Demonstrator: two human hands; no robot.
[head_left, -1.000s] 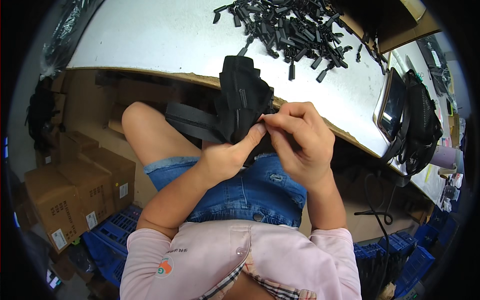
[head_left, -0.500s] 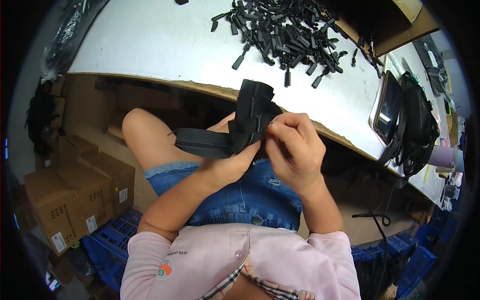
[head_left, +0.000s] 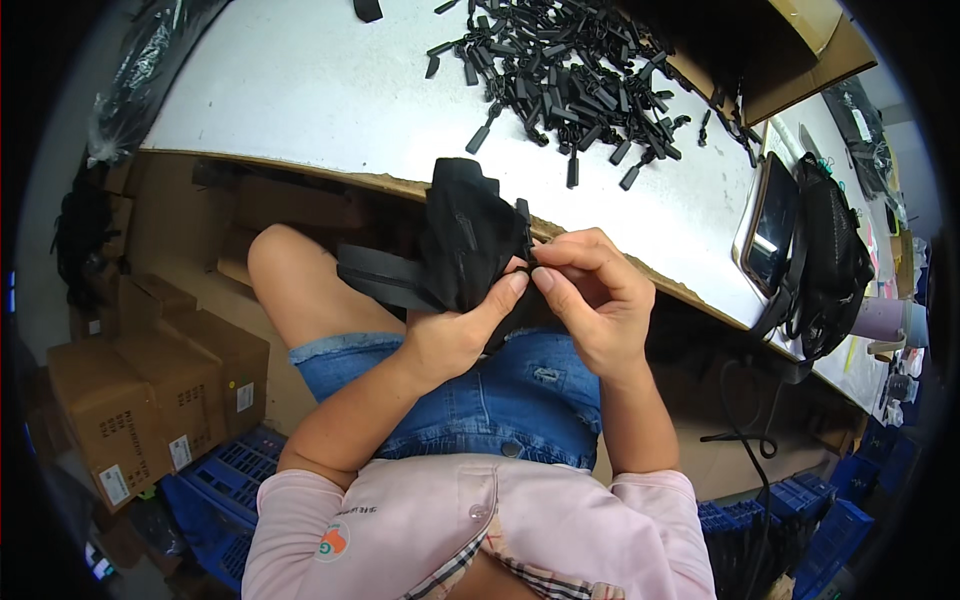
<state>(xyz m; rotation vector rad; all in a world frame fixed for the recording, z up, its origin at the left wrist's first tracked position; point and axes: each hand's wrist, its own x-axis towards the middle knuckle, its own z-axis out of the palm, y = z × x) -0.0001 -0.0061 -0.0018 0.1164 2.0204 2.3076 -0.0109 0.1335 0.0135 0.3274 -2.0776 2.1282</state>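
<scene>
Over my lap, just off the table's near edge, my left hand grips a bunched strip of black zipper tape, thumb on top. Its folded upper part stands up between my hand and the table, and one flat length sticks out to the left. My right hand is closed in a pinch, thumb and forefinger meeting at the tape's right edge beside my left thumb. A black zipper pull pokes up from that spot. The small part between the fingertips is mostly hidden.
Many black zipper pulls lie heaped on the white table. At the right are an open cardboard box, a tablet and a black bag. Cardboard cartons and blue crates stand on the left.
The zipper tape has turned and shifted left in my left hand. My left thumb now lies beside the right fingertips, and a zipper pull stands out at the tape's edge.
</scene>
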